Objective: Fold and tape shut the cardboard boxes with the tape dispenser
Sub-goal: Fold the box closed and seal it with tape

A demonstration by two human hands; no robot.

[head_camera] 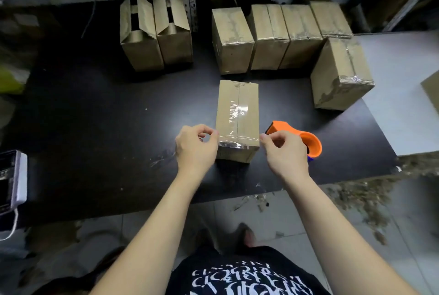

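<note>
the job looks well past halfway: five taped boxes [231, 38] stand in a cluster at the far right of the dark table [95, 116], while two open boxes [154, 33] with their flaps up wait at the far left. the middle box [237, 114] lies closed near the person, with shiny tape along its top seam. a strip of clear tape [235, 141] stretches across its near edge. the left hand [196, 145] pinches the strip's left end between thumb and fingertips, and the right hand [285, 152] pinches the right end the same way, other fingers curled. the orange tape dispenser [306, 138] rests on the table just right of this box, behind the right hand. glare makes it hard to tell whether the far end is sealed, so it may need more tape.
</note>
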